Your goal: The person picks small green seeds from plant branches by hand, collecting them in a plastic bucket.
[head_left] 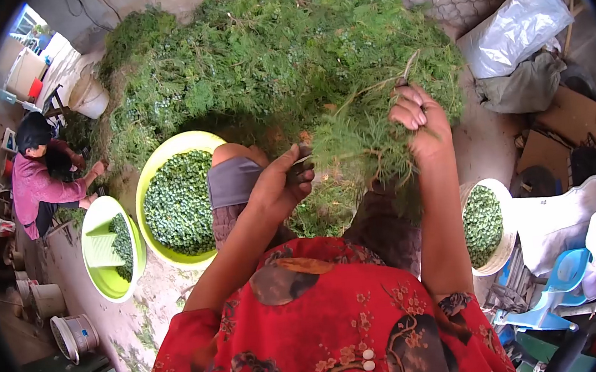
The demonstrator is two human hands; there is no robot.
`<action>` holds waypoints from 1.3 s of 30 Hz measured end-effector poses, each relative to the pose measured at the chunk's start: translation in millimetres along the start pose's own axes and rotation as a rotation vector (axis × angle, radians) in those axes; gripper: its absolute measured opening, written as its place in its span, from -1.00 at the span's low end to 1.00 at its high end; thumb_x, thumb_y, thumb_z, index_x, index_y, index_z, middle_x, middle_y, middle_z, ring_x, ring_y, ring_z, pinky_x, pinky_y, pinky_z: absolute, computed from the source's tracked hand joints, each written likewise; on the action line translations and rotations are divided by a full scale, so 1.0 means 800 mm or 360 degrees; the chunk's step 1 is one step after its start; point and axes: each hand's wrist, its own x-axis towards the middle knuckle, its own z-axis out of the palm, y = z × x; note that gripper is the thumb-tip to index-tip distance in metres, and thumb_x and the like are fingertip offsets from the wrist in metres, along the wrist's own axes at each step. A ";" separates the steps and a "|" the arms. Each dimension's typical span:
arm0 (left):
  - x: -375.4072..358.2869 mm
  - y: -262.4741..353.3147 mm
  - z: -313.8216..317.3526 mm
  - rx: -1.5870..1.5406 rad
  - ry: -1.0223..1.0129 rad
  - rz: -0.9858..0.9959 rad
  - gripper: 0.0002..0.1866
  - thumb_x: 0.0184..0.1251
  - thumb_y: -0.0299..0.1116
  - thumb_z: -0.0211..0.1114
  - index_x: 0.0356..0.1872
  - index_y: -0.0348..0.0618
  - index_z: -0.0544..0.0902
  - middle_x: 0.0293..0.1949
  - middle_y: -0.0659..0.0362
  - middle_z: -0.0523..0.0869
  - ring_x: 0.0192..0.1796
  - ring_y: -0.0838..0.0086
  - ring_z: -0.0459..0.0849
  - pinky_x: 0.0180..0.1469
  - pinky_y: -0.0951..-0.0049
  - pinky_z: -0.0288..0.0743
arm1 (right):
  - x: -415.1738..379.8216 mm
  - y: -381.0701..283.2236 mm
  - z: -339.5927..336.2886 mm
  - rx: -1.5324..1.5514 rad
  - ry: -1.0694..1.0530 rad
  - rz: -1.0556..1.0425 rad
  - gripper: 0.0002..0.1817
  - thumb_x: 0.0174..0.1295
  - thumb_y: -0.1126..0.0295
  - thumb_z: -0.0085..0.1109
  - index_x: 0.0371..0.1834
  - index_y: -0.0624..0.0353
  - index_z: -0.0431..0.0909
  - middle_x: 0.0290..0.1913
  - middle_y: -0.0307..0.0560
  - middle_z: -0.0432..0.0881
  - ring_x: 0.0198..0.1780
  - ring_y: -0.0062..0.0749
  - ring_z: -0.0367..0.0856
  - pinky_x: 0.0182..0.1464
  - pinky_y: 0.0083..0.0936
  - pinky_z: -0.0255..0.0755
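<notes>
A leafy green sprig bundle [362, 147] is gripped up top by the right hand [421, 120], while its lower left side is pinched by the left hand [280, 184]. Just left, a yellow-green basin [150, 175] of picked green bits is seen.

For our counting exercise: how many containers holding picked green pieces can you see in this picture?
3. A large yellow-green basin left of the person's knee, a smaller green basin farther left by the seated co-worker, and a white bucket on the right. Others may be hidden behind the greenery.
</notes>
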 end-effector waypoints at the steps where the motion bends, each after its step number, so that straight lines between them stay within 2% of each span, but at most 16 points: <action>1: 0.009 -0.001 0.004 -0.0093 0.0015 0.0020 -0.78 0.31 -0.16 0.12 -0.18 -0.06 0.47 -0.31 0.20 0.56 -0.43 0.55 0.48 -0.46 0.55 0.38 | -0.003 0.005 0.001 0.0026 0.0000 0.0088 -0.76 0.39 0.35 -0.36 -0.36 0.24 0.27 -0.70 -0.36 0.16 -0.78 -0.70 0.00 -0.71 -0.65 -0.06; 3: 0.056 -0.008 -0.019 -0.0136 -0.0067 0.0021 -0.67 0.35 -0.03 -0.02 -0.14 -0.06 0.47 -0.20 0.10 0.57 -0.35 0.41 0.52 -0.29 0.30 0.49 | -0.013 0.020 0.006 -0.0077 0.0044 0.0170 -0.76 0.39 0.34 -0.35 -0.30 0.26 0.28 -0.65 -0.36 0.22 -0.79 -0.71 0.02 -0.72 -0.66 -0.07; 6: 0.033 0.011 0.025 -0.0284 -0.0273 -0.0177 -0.60 0.34 0.01 -0.04 -0.08 -0.09 0.47 -0.13 0.04 0.56 -0.34 0.40 0.54 -0.24 0.31 0.51 | -0.024 0.039 0.009 0.0071 -0.0027 0.0410 -0.78 0.38 0.35 -0.32 -0.28 0.25 0.29 -0.62 -0.36 0.24 -0.79 -0.70 0.04 -0.72 -0.66 -0.06; 10: 0.042 0.011 0.016 -0.0407 -0.0820 -0.0158 -0.59 0.38 -0.12 -0.08 0.07 -0.19 0.42 -0.13 0.09 0.60 -0.36 0.47 0.59 -0.38 0.49 0.56 | -0.023 0.029 -0.002 0.0057 0.0000 0.0326 -0.82 0.37 0.36 -0.27 -0.31 0.22 0.28 -0.62 -0.35 0.23 -0.79 -0.68 0.04 -0.70 -0.65 -0.05; 11: 0.041 0.008 0.020 -0.0407 -0.0820 -0.0163 -0.59 0.38 -0.12 -0.08 0.07 -0.19 0.42 -0.13 0.09 0.60 -0.36 0.47 0.59 -0.38 0.49 0.56 | -0.022 0.022 -0.006 0.0058 0.0003 0.0322 -0.82 0.37 0.36 -0.27 -0.31 0.22 0.28 -0.62 -0.35 0.23 -0.79 -0.68 0.04 -0.70 -0.65 -0.05; 13: 0.015 0.012 0.055 -0.0232 0.0012 -0.0192 -0.70 0.33 -0.18 0.06 -0.03 -0.10 0.47 -0.28 0.19 0.58 -0.50 0.56 0.49 -0.60 0.66 0.38 | -0.017 0.006 -0.012 0.0007 -0.0070 0.0225 -0.81 0.37 0.36 -0.27 -0.34 0.22 0.26 -0.62 -0.35 0.22 -0.78 -0.68 0.03 -0.70 -0.65 -0.05; 16: 0.005 0.018 0.022 -0.0048 -0.0393 -0.0215 -0.80 0.26 -0.17 0.20 -0.21 0.00 0.49 -0.42 0.28 0.50 -0.58 0.56 0.40 -0.65 0.69 0.20 | -0.013 -0.009 -0.012 -0.0053 0.0009 0.0088 -0.81 0.38 0.37 -0.28 -0.36 0.22 0.26 -0.63 -0.34 0.22 -0.77 -0.67 0.02 -0.70 -0.64 -0.06; 22: -0.031 0.022 0.078 0.0138 0.0134 0.0124 -0.76 0.18 -0.11 0.27 -0.35 0.07 0.43 -0.50 0.40 0.40 -0.72 0.69 0.17 -0.72 0.76 -0.02 | 0.000 -0.013 -0.028 -0.0062 -0.0107 0.0037 -0.82 0.38 0.40 -0.30 -0.34 0.24 0.27 -0.63 -0.35 0.21 -0.76 -0.68 0.01 -0.67 -0.65 -0.04; 28: -0.022 0.020 0.042 0.0404 -0.0153 0.0138 -0.79 0.25 -0.14 0.22 -0.39 0.05 0.40 -0.65 0.42 0.24 -0.71 0.73 0.15 -0.72 0.73 -0.07 | -0.002 -0.029 -0.034 -0.0005 0.0065 0.0039 -0.76 0.35 0.45 -0.27 -0.53 0.15 0.21 -0.67 -0.33 0.17 -0.75 -0.62 0.02 -0.67 -0.63 -0.06; 30: -0.028 0.026 0.020 0.0420 -0.0079 0.0229 -0.78 0.26 -0.14 0.20 -0.38 0.01 0.40 -0.66 0.41 0.25 -0.68 0.72 0.18 -0.72 0.73 -0.09 | 0.002 -0.071 -0.043 0.0160 0.0357 -0.0345 -0.71 0.33 0.44 -0.27 -0.62 0.10 0.15 -0.71 -0.33 0.12 -0.74 -0.59 -0.01 -0.65 -0.60 -0.05; 32: -0.028 0.033 0.005 0.0450 -0.0015 0.0317 -0.77 0.27 -0.14 0.19 -0.37 -0.02 0.40 -0.67 0.39 0.25 -0.65 0.71 0.22 -0.72 0.72 -0.10 | -0.004 -0.115 -0.049 0.0115 0.0231 -0.0540 -0.69 0.33 0.42 -0.30 -0.64 0.09 0.15 -0.72 -0.33 0.06 -0.73 -0.60 -0.04 -0.63 -0.60 -0.05; 34: -0.024 0.032 -0.005 0.0096 -0.0035 0.0091 -0.74 0.30 -0.10 0.13 -0.40 -0.04 0.41 -0.65 0.38 0.27 -0.66 0.71 0.21 -0.72 0.72 -0.12 | -0.006 -0.119 -0.045 0.0069 0.0117 -0.0491 -0.68 0.34 0.40 -0.31 -0.65 0.09 0.14 -0.73 -0.34 0.04 -0.73 -0.59 -0.05 -0.62 -0.61 -0.05; 35: -0.008 0.028 -0.029 -0.0081 -0.0343 -0.0028 -0.67 0.34 -0.02 0.03 -0.25 -0.10 0.47 -0.53 0.30 0.43 -0.54 0.62 0.36 -0.64 0.69 0.13 | -0.007 -0.121 -0.043 0.0013 -0.0010 -0.0433 -0.66 0.34 0.39 -0.33 -0.66 0.09 0.14 -0.74 -0.34 0.02 -0.73 -0.59 -0.06 -0.61 -0.62 -0.05; 36: -0.010 0.026 -0.016 -0.0081 -0.0346 -0.0032 -0.67 0.34 -0.02 0.03 -0.25 -0.10 0.47 -0.53 0.30 0.43 -0.54 0.62 0.36 -0.64 0.69 0.13 | -0.008 -0.118 -0.041 0.0011 -0.0008 -0.0437 -0.66 0.34 0.39 -0.33 -0.66 0.09 0.14 -0.74 -0.34 0.02 -0.73 -0.59 -0.06 -0.61 -0.62 -0.05; 38: -0.019 0.021 0.020 -0.0372 -0.0306 -0.0054 -0.55 0.37 -0.02 -0.06 -0.02 -0.22 0.45 -0.19 0.09 0.53 -0.22 0.40 0.50 -0.28 0.50 0.44 | -0.009 -0.102 -0.040 0.0000 -0.0015 -0.0338 -0.65 0.32 0.43 -0.31 -0.69 0.08 0.11 -0.78 -0.32 -0.01 -0.73 -0.57 -0.04 -0.61 -0.63 -0.01; 39: -0.019 0.020 0.022 -0.0371 -0.0305 -0.0057 -0.55 0.37 -0.02 -0.06 -0.02 -0.22 0.45 -0.19 0.09 0.53 -0.22 0.40 0.50 -0.28 0.50 0.44 | -0.010 -0.095 -0.040 0.0023 0.0000 -0.0338 -0.64 0.33 0.42 -0.31 -0.70 0.08 0.11 -0.78 -0.33 -0.02 -0.74 -0.57 -0.04 -0.61 -0.64 -0.01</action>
